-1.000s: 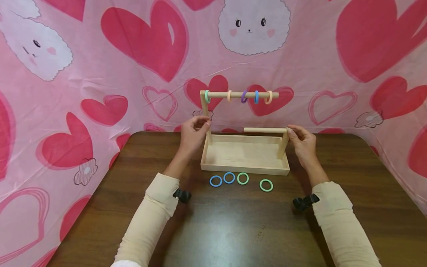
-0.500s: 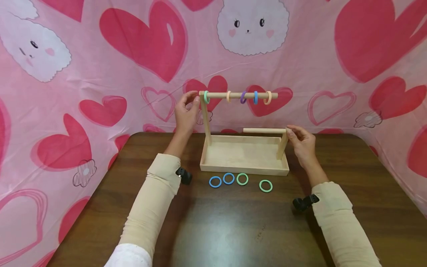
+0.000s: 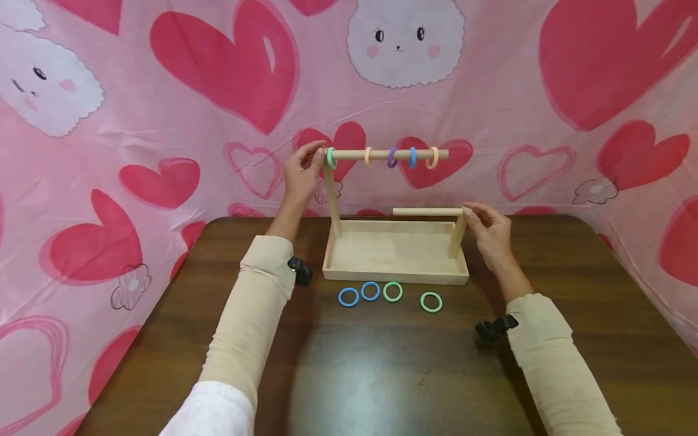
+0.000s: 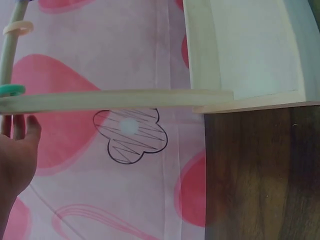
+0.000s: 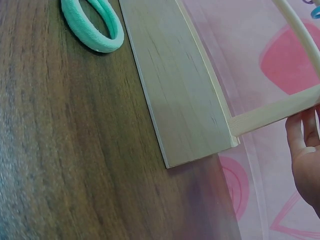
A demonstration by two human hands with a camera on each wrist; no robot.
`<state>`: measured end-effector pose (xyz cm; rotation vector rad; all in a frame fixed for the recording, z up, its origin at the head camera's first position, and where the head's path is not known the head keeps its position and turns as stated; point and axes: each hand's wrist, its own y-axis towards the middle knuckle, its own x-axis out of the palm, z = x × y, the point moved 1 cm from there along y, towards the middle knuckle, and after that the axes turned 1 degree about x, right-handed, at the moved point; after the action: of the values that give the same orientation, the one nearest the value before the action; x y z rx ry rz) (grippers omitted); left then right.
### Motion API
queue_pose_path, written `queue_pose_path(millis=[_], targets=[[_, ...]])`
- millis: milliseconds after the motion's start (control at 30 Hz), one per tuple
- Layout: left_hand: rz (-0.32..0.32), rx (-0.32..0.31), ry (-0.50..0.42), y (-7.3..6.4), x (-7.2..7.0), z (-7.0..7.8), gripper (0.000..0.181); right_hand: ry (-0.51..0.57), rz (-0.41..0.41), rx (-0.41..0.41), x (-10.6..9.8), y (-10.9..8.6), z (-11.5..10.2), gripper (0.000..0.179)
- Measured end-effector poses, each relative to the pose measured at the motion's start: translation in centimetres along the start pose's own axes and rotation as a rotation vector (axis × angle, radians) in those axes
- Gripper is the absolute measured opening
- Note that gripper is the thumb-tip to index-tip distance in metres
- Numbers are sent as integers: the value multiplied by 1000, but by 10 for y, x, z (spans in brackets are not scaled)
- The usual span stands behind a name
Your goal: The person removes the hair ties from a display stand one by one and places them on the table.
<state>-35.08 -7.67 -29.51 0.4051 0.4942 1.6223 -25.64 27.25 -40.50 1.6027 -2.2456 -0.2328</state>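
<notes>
Fingertips against a pale wooden stand, a person braces both sides of the frame at a dark wood-grain bench (image 3: pixel 376 375). The left hand (image 3: pixel 300 178) touches the top of the tall, flat wooden post (image 3: pixel 332 203), thumb and fingers apart and loosely bent. The right hand (image 3: pixel 493 238), lower down, touches the top of the short, flat wooden post (image 3: pixel 458 235) from its outer side, fingers likewise apart.

From the left hand, a round upper wooden bar (image 3: pixel 351 155) runs rightward, threaded with five rings: a mint-green ring (image 3: pixel 329 158) just beside the hand, then a slim peach ring (image 3: pixel 368 158), a purple ring (image 3: pixel 392 158), a sky-blue ring (image 3: pixel 412 158) and, near the free end, a second peach ring (image 3: pixel 431 166). From the right hand, a round lower wooden bar (image 3: pixel 427 212) extends leftward. The stand's shallow rectangular wooden tray (image 3: pixel 395 277) sits between and below the hands.

On the bench, nearer the person than the tray, lie two blue rings (image 3: pixel 340 297), toward the left hand, and two light-green rings (image 3: pixel 431 312), the outer one toward the right hand. A pink heart-print cloth (image 3: pixel 207 91) hangs beyond both hands.
</notes>
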Motion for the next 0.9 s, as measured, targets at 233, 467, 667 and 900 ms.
queue_pose_path(millis=[233,467,667,900], targets=[[-10,-19,-22,4,0,-3,28,-31,-1,-4,0,0,0,29],[-3,-20,-44,6,0,-8,27,-26,-13,-2,2,0,-1,28],[34,-21,-94,6,0,-11,25,-26,-41,5,5,-1,-3,27],[27,-16,-88,7,7,-11,25,-24,-105,36,-3,-1,-12,28]])
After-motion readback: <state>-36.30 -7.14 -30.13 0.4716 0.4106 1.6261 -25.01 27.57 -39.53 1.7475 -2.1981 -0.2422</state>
